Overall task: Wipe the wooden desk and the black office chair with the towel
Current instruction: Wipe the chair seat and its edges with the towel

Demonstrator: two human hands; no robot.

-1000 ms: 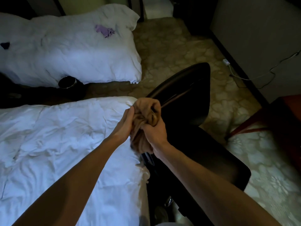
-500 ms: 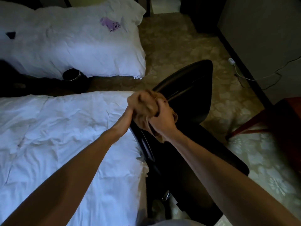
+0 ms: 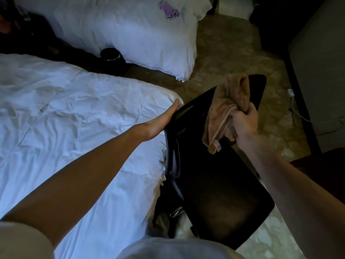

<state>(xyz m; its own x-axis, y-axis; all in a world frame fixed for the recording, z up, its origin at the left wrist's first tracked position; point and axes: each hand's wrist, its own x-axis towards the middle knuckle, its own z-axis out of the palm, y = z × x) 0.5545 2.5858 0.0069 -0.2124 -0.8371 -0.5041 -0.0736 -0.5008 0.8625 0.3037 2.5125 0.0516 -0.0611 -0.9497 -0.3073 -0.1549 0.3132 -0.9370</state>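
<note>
- Near bed (image 3: pixel 65 118): white rumpled duvet, far left of the grip. Its corner sits just beside the chair's backrest.
- Black bin (image 3: pixel 111 55): well up-left of the grip, on the floor between the two beds.
- Far bed (image 3: pixel 140 34): white, above and left of the grip. A purple cloth (image 3: pixel 169 11) lies crumpled on it.
- Left hand (image 3: pixel 160 120): just left of the grip, fingers straight and together, holding nothing. It is laid flat along the backrest's left edge, fingertips at the near bed's corner. The palm side is hidden, so I cannot tell if there is firm contact.
- Black office chair (image 3: pixel 214 184): directly under and below the grip. The backrest runs up-left to up-right of it, the seat spreads below, and a chrome part shows low left.
- Towel (image 3: pixel 229 101): brown and bunched. The upper lobe stands above the grip, over the backrest's top. The lower end hangs down-left of it, in front of the backrest, with a pale hem stripe and a small tag.
- Right hand (image 3: pixel 244 122): fist closed tight round the towel's gathered middle, knuckles up, over the chair.
- Floor (image 3: pixel 233 53): patterned, above and right of the grip.
- White plug (image 3: pixel 290 92): on the floor right of the grip, with a cable trailing right.
- Grey panel (image 3: pixel 321 71): far right, upright.
- Reddish-brown furniture (image 3: pixel 328 165): down-right at the frame edge, too dark to tell if it is the desk.
</note>
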